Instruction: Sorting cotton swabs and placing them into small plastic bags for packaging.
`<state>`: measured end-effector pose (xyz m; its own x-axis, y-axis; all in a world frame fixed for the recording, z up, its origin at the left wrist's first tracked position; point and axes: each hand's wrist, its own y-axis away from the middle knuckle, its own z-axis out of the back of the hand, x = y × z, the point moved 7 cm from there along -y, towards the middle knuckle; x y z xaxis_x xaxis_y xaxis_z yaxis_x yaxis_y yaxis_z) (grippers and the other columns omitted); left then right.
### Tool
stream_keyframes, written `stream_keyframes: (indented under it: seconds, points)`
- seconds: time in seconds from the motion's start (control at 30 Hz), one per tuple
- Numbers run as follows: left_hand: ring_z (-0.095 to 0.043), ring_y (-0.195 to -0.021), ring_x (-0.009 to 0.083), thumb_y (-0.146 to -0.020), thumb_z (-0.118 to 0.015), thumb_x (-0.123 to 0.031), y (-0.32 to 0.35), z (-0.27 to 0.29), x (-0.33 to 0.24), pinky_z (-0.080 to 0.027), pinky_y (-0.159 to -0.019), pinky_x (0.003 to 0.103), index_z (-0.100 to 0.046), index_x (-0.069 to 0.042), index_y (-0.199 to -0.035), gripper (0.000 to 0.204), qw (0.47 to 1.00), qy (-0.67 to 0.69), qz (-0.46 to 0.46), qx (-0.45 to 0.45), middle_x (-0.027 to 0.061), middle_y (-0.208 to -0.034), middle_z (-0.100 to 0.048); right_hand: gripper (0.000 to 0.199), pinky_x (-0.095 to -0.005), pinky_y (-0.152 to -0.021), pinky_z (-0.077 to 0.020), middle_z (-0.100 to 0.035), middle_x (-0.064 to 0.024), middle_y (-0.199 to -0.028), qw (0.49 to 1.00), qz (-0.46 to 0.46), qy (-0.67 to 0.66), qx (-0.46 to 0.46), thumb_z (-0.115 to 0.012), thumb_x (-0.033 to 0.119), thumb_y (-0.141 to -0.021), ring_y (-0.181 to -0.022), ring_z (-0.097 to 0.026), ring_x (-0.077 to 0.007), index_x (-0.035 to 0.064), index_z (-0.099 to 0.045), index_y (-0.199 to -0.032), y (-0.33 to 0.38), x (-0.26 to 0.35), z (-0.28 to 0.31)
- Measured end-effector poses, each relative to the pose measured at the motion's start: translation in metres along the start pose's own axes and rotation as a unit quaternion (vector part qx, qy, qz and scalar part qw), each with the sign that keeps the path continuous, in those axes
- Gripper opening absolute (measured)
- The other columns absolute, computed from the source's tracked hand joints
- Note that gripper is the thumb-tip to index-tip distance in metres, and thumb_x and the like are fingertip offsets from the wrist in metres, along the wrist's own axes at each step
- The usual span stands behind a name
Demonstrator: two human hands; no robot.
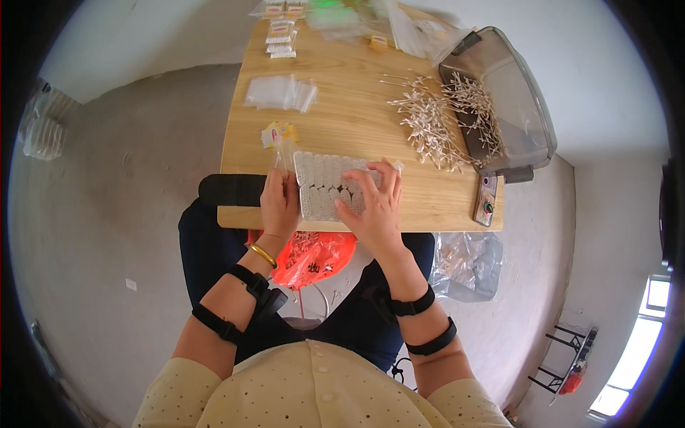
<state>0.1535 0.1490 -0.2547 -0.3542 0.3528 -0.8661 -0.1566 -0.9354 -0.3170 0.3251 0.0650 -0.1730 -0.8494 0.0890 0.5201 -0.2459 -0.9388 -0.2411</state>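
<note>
Grey concrete floor spreads all round a small wooden bench [342, 121], and a person in a pale yellow dotted top sits at its near edge, forearms strapped with black bands. Lying flat on the bench just inside that near edge is a white perforated tray [325, 187] with rows of small cells. The left hand [280, 203] rests at the tray's left edge, its grip closed on a small clear plastic bag [285, 151] that stands up from the fingers; a gold bangle circles that wrist. The right hand [372, 203] lies on top of the tray's right part, fingers spread apart and pressed flat on the cells, clamped on nothing.

Beyond the tray and to its right, a loose heap of cotton swabs [428, 125] is scattered over the wood, running on into a grey plastic bin [524, 107] that overhangs the bench's right side, with more swabs inside it. A phone [486, 201] lies to the right of the tray, at the bench's near right corner. Past the tray, toward the far left, sits a stack of clear bags [280, 93], and just beside the tray's far left corner some small yellow packets [275, 133]. Under the bench, below the tray, a red plastic bag [314, 258] rests by the person's knees.
</note>
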Motion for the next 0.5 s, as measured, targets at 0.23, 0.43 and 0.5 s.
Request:
stream_keyframes:
  seconds: [0.23,0.43,0.5]
  points:
    - [-0.052,-0.067,0.0367,-0.099,-0.058,-0.009,-0.001,0.002,0.0,-0.043,-0.061,0.043,-0.05,-0.002,-0.09,0.014,1.0,0.013,-0.009,-0.011,0.0178,-0.08,-0.051,0.045,-0.0597,-0.119,-0.022,-0.044,-0.0144,-0.128,1.0,0.001,0.007,0.004,-0.079,0.022,-0.075,-0.137,-0.035,-0.0442,0.0177,-0.062,-0.117,-0.002,0.001,-0.001]
    - [-0.053,-0.066,0.0362,-0.099,-0.058,-0.01,0.0,0.002,-0.001,-0.043,-0.061,0.042,-0.05,-0.002,-0.089,0.015,1.0,0.018,0.008,-0.011,0.0175,-0.079,-0.052,0.046,-0.0597,-0.119,-0.0221,-0.044,-0.0151,-0.128,1.0,0.016,0.011,0.005,-0.079,0.022,-0.075,-0.136,-0.036,-0.044,0.0164,-0.062,-0.117,-0.006,0.011,-0.001]
    - [-0.053,-0.066,0.0359,-0.099,-0.058,-0.01,0.0,0.002,0.0,-0.043,-0.06,0.042,-0.05,-0.002,-0.089,0.015,1.0,0.017,0.014,-0.008,0.0174,-0.079,-0.052,0.046,-0.0594,-0.119,-0.0223,-0.044,-0.0153,-0.127,1.0,0.016,0.017,0.011,-0.079,0.023,-0.074,-0.136,-0.036,-0.0436,0.0159,-0.062,-0.117,-0.007,0.016,-0.003]
